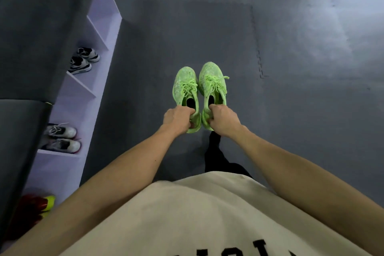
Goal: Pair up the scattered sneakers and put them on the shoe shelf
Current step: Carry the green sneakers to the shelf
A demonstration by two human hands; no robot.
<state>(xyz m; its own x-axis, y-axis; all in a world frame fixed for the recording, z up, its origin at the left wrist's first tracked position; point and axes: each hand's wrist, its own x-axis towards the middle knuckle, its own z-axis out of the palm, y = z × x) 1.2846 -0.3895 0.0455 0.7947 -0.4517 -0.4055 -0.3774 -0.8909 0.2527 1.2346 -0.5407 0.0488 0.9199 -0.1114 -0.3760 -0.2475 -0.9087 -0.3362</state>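
Observation:
Two neon green sneakers are side by side in front of me, toes pointing away, over the dark grey floor mat. My left hand (178, 118) grips the heel of the left green sneaker (185, 87). My right hand (222, 119) grips the heel of the right green sneaker (212, 83). The white shoe shelf (104, 33) runs along the left side, its compartments open toward the floor.
On the shelf, one compartment holds a black-and-white sneaker pair (83, 60), a nearer one a grey-white pair (62, 138), and a red and yellow pair (35, 207) shows at the lower left. Grey foam floor mats (301, 68) spread to the right.

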